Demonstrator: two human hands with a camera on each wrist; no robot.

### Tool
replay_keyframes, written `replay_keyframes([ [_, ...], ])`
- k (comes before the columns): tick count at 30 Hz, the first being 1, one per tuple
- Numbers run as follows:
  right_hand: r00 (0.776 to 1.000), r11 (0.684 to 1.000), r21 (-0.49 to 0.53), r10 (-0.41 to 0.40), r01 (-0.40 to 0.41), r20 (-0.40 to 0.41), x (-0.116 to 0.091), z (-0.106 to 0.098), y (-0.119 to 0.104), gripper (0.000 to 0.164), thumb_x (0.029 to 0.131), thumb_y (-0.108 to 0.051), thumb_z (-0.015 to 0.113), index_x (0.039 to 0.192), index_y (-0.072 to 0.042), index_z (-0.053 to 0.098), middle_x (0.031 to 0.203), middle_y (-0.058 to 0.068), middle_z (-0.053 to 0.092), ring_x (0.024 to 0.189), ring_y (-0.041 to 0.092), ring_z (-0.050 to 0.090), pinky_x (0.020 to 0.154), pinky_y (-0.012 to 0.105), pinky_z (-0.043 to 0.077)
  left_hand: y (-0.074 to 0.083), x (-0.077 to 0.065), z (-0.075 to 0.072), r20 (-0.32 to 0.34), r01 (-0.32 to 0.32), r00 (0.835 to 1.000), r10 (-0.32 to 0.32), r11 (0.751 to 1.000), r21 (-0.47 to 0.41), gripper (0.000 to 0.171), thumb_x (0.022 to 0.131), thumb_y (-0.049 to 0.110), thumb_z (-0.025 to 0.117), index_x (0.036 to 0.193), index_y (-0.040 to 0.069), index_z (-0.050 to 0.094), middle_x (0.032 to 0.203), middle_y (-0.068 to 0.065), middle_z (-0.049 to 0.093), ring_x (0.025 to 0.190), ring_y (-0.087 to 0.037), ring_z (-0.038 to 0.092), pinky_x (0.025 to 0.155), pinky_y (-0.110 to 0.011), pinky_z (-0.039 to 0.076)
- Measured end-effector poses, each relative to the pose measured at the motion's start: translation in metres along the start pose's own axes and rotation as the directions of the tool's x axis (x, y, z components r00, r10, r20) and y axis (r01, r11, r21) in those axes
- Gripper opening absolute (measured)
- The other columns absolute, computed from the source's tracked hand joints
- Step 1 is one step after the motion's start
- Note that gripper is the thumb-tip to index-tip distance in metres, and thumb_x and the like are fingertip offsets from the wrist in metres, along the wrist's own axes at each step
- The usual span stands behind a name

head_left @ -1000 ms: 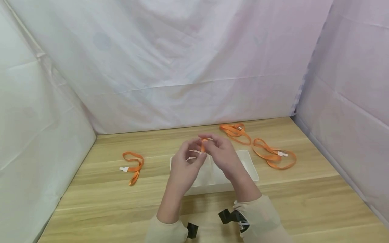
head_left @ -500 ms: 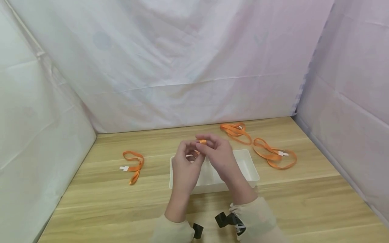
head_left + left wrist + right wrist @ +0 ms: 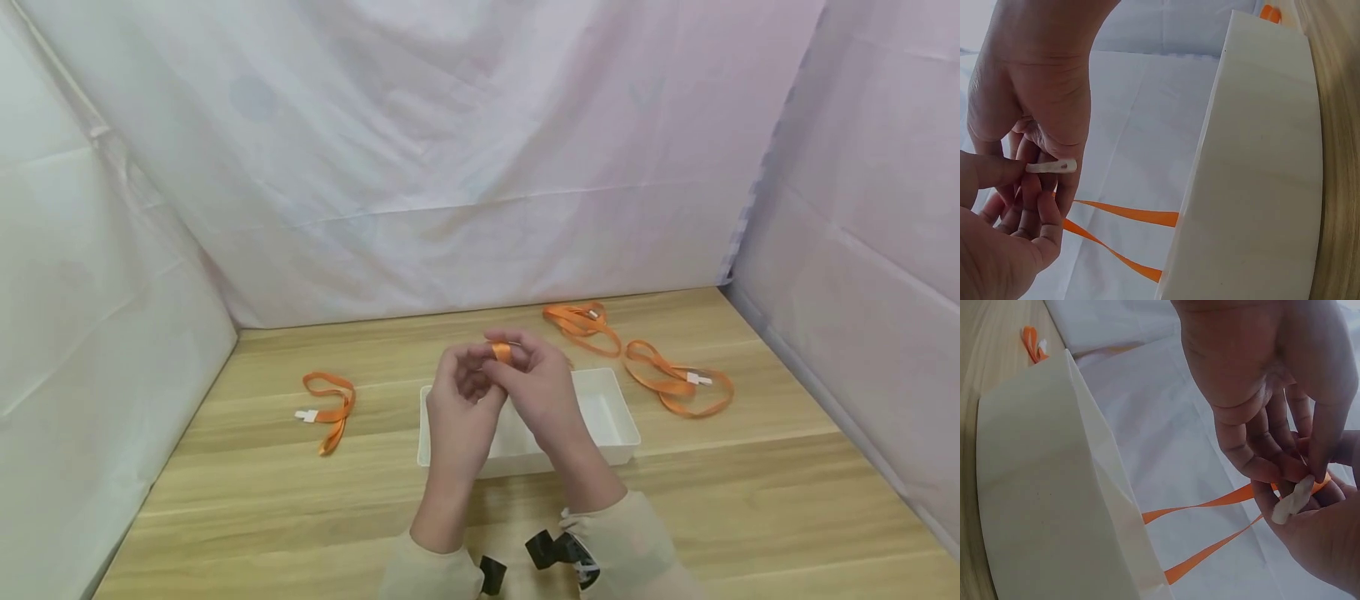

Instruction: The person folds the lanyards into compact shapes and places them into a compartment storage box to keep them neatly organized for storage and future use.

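Note:
Both hands hold an orange lanyard (image 3: 502, 353) above a white divided tray (image 3: 609, 417). Fingers of my left hand (image 3: 462, 421) curl at the strap, meeting my right hand (image 3: 546, 387), whose thumb and fingers pinch it. In the left wrist view a white plastic clip (image 3: 1054, 166) sticks out among the fingertips. The same white clip (image 3: 1293, 501) shows between the hands in the right wrist view. Two strands of orange strap (image 3: 1129, 214) run from the hands down behind the tray's near wall. The fingers hide part of the lanyard.
One orange lanyard (image 3: 341, 417) with a white clip lies left of the tray. Two more lie to the right, one farther back (image 3: 576, 318), the other lanyard (image 3: 678, 387) nearer. White cloth (image 3: 480, 167) hangs behind the wooden table (image 3: 262, 517).
The strap between my fingers has turned and shifted slightly. Both hands have drawn a little closer together, the left moving right. The tray and other lanyards stay put.

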State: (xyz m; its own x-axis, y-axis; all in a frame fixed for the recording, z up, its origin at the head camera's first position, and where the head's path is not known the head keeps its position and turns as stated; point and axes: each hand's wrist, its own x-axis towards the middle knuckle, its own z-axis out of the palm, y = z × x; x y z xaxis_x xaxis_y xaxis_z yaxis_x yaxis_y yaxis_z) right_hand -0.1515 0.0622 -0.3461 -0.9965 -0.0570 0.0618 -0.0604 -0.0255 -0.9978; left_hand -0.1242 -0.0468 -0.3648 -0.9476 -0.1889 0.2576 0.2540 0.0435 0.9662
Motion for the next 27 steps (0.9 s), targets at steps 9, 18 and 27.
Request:
replay_keyframes([
  [9,1.000,0.999,0.031,-0.024,0.024,-0.005,-0.001,0.001,0.001,0.030,0.100,-0.007,0.069,0.130,-0.012,0.071,0.116,0.014,0.081,0.098,0.016,0.079,0.082,0.029,0.063,-0.002,0.000,0.000,0.039,-0.056,0.998,0.054,0.997,0.047,0.042,0.093,-0.003,0.071,0.130,0.009,0.056,0.105,-0.008,0.081,0.096,-0.016,0.072,0.088,-0.027,0.061],
  [18,1.000,1.000,-0.005,0.001,-0.001,0.011,0.004,-0.006,-0.003,0.027,0.105,-0.010,0.063,0.130,-0.012,0.071,0.101,0.010,0.083,0.093,0.017,0.079,0.083,0.028,0.061,-0.006,-0.004,-0.004,0.153,0.026,0.988,-0.027,1.000,0.011,0.059,0.095,0.002,0.076,0.140,0.014,0.039,0.099,-0.013,0.078,0.088,-0.015,0.073,0.082,-0.022,0.059],
  [27,0.995,0.999,-0.014,0.050,-0.049,0.082,0.004,-0.018,-0.022,0.030,0.110,-0.014,0.052,0.136,-0.015,0.067,0.087,0.002,0.066,0.097,0.025,0.069,0.106,0.043,0.049,-0.012,0.000,-0.009,0.306,0.062,0.945,-0.113,0.983,0.171,0.060,0.095,-0.002,0.066,0.149,0.012,0.043,0.109,-0.014,0.080,0.095,-0.020,0.073,0.082,-0.026,0.058],
])
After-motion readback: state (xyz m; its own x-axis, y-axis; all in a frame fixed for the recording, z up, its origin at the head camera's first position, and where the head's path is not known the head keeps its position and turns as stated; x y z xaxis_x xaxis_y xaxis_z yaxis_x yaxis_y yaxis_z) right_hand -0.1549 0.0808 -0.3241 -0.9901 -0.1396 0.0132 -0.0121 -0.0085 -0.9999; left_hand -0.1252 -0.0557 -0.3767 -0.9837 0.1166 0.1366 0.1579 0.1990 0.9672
